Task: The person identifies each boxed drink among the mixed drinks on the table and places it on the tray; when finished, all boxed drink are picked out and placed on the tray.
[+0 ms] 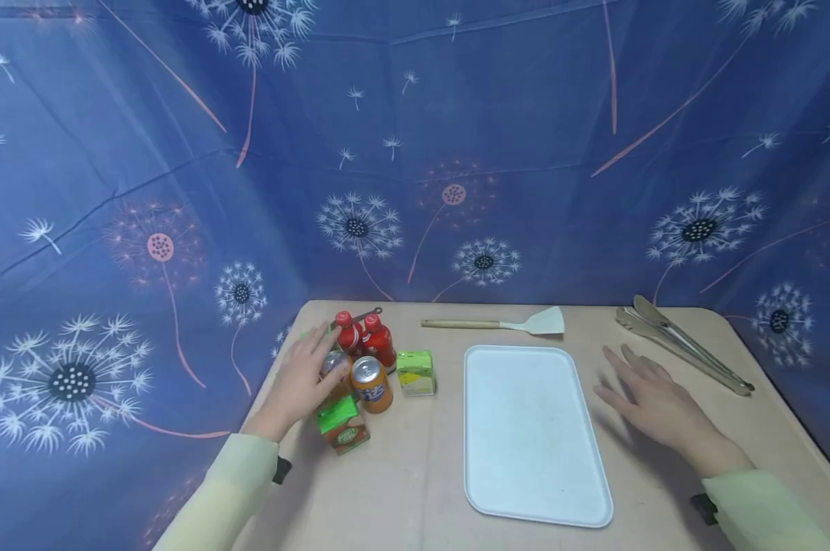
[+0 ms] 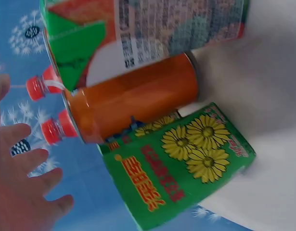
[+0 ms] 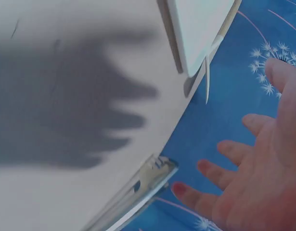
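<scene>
My left hand [image 1: 303,383] hovers with spread fingers over a cluster of drinks at the table's left; in the left wrist view no item lies between its fingers. Under its thumb is a partly hidden can [image 1: 335,360]. Next to that stand an orange soda can [image 1: 375,390], two red bottles [image 1: 380,343] with red caps, and a green-topped brown drink carton [image 1: 346,428]. A green carton with yellow flowers [image 2: 186,163] shows in the left wrist view. My right hand [image 1: 662,405], fingers extended and holding nothing, is above the table between the white tray [image 1: 535,509] and metal tongs [image 1: 686,348].
A yellow-green drink carton [image 1: 415,375] stands right of the cans. Along the back edge lies a spatula [image 1: 541,321] with a wooden handle. Behind the bottles a dark handle [image 1: 368,314] sticks out. A blue dandelion-print cloth [image 1: 566,229] hangs behind the table.
</scene>
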Demonstrator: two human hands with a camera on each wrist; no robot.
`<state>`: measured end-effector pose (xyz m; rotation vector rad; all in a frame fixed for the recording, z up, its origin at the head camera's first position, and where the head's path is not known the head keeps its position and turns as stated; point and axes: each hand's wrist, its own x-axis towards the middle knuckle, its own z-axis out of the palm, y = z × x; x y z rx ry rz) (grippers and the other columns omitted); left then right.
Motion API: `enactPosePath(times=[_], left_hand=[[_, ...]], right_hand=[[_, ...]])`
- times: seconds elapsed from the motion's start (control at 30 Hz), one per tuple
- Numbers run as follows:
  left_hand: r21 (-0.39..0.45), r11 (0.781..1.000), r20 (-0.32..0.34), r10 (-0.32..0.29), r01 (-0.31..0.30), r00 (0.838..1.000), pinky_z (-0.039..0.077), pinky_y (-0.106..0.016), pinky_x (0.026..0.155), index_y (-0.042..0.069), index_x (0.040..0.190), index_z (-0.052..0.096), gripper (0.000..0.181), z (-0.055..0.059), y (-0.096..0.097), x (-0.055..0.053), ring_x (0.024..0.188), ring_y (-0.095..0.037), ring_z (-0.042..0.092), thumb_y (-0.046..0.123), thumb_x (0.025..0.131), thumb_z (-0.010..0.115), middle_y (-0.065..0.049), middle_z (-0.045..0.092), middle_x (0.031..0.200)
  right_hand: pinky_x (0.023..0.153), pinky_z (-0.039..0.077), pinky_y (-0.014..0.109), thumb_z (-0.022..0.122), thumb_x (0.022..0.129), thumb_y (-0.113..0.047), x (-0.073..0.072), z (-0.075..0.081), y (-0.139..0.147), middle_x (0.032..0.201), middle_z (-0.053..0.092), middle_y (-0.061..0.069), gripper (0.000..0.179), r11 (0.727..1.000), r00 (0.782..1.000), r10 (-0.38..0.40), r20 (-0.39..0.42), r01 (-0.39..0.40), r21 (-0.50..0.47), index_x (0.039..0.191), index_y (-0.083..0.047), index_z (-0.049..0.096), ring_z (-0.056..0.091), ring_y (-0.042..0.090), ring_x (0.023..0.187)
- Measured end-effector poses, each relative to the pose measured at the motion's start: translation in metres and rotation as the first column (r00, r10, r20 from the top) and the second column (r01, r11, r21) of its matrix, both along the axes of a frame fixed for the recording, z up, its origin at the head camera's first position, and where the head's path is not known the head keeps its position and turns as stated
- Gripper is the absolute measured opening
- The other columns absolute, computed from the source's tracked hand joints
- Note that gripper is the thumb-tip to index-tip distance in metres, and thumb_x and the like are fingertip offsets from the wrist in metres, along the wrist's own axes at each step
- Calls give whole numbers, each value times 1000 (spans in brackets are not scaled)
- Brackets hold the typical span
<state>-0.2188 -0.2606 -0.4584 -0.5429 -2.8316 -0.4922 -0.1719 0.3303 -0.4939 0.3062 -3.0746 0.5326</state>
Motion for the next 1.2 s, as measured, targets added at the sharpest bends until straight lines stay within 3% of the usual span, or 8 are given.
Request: enactPosePath(times=[0.23, 0.53, 0.83, 1.07, 1.2], left_hand=[[128, 989, 52, 64, -70, 997, 27, -67, 120, 15, 162, 38, 65, 0, -21, -8, 150, -41, 33, 37, 106, 62, -14, 33, 167], [229, 961, 169, 115, -153, 979, 23, -68, 121, 11, 162, 38, 62, -1, -39, -18, 152, -45, 27, 26, 106, 62, -19, 34, 165], [292, 940, 201, 120, -176, 972, 39, -68, 111, 7, 159, 41, 60, -9, -50, -33, 138, -45, 47, 17, 104, 64, -22, 41, 159], [361, 906, 283, 121, -223, 951, 42, -62, 112, 6, 159, 40, 59, -12, -63, -42, 138, -46, 47, 15, 105, 62, -22, 39, 160], [384, 883, 344, 133, -268, 930, 46, -62, 109, 7, 160, 39, 58, -12, -73, -42, 138, -46, 48, 16, 106, 60, -21, 37, 162]], right_hand=[[108, 23, 81, 54, 106, -53, -6, -13, -17, 159, 27, 40, 82, 987, 999, 17, 38, -11, -158, 165, -3, 24, 28, 66, 139], [110, 27, 78, 56, 105, -54, -5, -34, -26, 153, 34, 42, 87, 979, 996, -33, 83, 49, -200, 160, 7, 28, 32, 63, 138], [108, 32, 77, 58, 106, -45, 2, -48, -22, 150, 39, 42, 81, 958, 991, -94, 91, 115, -262, 157, 11, 31, 36, 63, 136], [91, 57, 63, 56, 107, -42, 2, -53, -31, 149, 40, 41, 78, 930, 981, -140, 135, 177, -323, 156, 12, 30, 50, 62, 125], [93, 56, 63, 56, 108, -37, 0, -55, -40, 150, 40, 42, 74, 907, 977, -145, 158, 195, -374, 156, 12, 30, 47, 63, 128]])
